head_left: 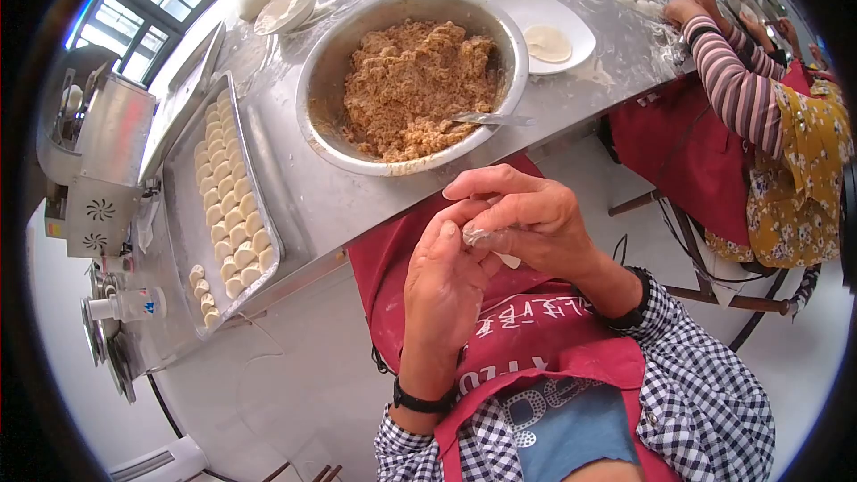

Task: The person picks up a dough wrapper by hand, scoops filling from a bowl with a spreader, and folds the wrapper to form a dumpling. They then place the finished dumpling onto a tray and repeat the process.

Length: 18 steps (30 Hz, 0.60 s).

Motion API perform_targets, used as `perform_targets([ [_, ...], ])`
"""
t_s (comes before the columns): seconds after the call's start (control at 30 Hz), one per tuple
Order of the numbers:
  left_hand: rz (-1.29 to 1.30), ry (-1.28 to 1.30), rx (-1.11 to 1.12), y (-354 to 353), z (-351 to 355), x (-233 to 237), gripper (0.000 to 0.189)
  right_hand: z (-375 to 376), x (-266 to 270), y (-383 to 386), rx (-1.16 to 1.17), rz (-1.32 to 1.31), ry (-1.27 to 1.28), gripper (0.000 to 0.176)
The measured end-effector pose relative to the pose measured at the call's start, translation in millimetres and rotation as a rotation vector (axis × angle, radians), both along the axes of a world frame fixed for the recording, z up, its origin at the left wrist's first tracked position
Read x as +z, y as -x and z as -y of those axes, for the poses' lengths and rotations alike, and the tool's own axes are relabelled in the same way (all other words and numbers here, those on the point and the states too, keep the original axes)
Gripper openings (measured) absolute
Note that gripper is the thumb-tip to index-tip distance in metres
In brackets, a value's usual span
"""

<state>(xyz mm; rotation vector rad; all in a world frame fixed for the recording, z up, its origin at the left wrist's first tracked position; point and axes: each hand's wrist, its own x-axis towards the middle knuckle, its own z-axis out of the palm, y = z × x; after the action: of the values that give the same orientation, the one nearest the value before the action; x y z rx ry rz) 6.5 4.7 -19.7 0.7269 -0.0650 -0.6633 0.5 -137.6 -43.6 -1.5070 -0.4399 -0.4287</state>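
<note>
Both of my hands are raised together above the red apron, in front of the table edge. My left hand has its fingers pressed together against the other hand. My right hand is curled, with white flour on its fingertips. A small piece of pale dough shows just under the right fingers; the rest of it is hidden. Beyond them stands a large metal bowl of brown minced filling, with a metal utensil resting in it and over its rim.
A metal tray of round dough pieces lies at left. White plates, one with a dough wrapper, sit behind the bowl. At right, a co-worker's striped sleeve reaches over the floured table.
</note>
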Motion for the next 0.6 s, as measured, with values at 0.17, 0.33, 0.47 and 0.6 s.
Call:
perform_targets([
  [0.17,-0.011,0.017,0.044,-0.3,-1.6,-2.5,0.032,-7.8,7.1,0.2,-0.144,0.004,-0.005,0.009],
  [0.33,-0.022,-0.011,0.019,-0.9,0.6,2.1,0.035,0.3,0.9,-2.6,-0.107,0.100,0.122,0.010],
  [0.47,-0.034,0.017,0.044,-1.4,-1.3,-3.8,0.037,-4.5,5.9,-0.5,-0.189,0.073,0.153,0.010],
  [0.6,-0.036,0.001,0.050,-2.0,2.0,5.0,0.037,-0.7,1.5,-4.3,-0.163,0.123,0.137,0.010],
])
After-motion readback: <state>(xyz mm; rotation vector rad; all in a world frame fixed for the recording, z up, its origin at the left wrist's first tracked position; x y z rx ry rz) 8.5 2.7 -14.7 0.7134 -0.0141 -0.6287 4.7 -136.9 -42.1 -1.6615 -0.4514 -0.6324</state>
